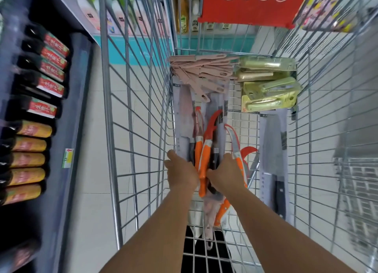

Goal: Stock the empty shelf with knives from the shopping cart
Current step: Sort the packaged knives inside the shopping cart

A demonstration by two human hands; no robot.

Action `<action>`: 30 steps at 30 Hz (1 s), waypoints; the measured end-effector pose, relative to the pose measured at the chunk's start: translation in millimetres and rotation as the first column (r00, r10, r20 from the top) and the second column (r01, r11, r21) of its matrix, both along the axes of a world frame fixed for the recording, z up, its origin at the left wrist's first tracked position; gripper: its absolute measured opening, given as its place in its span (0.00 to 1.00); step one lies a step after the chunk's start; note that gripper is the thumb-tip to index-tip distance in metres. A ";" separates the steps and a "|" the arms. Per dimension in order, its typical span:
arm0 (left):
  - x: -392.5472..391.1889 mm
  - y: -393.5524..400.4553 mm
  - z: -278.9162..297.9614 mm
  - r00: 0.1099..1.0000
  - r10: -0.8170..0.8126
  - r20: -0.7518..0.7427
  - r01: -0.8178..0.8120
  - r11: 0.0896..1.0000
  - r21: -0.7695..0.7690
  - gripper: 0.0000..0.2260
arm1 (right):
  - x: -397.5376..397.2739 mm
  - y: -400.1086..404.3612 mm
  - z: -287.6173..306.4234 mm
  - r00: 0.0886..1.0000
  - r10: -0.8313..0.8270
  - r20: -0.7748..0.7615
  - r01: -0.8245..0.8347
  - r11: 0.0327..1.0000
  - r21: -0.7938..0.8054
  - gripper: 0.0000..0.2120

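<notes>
Silver wire shopping cart, seen from above; all places given relative to it.

- Bundle of orange-handled knives with curved red blade guards, on the cart floor, left of centre. Left hand curled against the bundle's left side; right hand gripping it from the right, over one orange handle. Not clear whether the bundle is lifted yet.
- Packaged cleaver with black handle on grey card, flat at the right side.
- Pale pink knives, heaped at the far end.
- Yellow-green blister packs, far right corner.
- Dark shelf of bottles, outside, to the left.

Progress, as judged: early. The cart holds most stock; the empty shelf is not in view.
</notes>
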State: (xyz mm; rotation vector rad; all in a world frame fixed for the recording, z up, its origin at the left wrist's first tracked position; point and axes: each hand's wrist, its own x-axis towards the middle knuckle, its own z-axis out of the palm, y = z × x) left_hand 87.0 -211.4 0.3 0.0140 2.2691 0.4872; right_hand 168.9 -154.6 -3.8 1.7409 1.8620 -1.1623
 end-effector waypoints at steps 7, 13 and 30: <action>6.3 -8.9 16.3 0.993 -0.098 -0.065 0.093 0.993 -0.074 0.14 | 2.9 -3.3 14.2 0.997 0.003 -0.073 0.000 0.999 0.038 0.21; 13.6 -11.9 40.5 0.990 -0.056 -0.127 0.048 0.997 -0.061 0.14 | 12.1 -6.7 30.3 0.995 -0.081 -0.059 0.085 0.994 0.071 0.27; 76.5 -24.4 89.2 0.999 0.039 0.004 -0.039 0.991 0.128 0.19 | 90.5 -4.6 81.0 0.969 -0.191 -0.155 0.199 0.979 0.039 0.19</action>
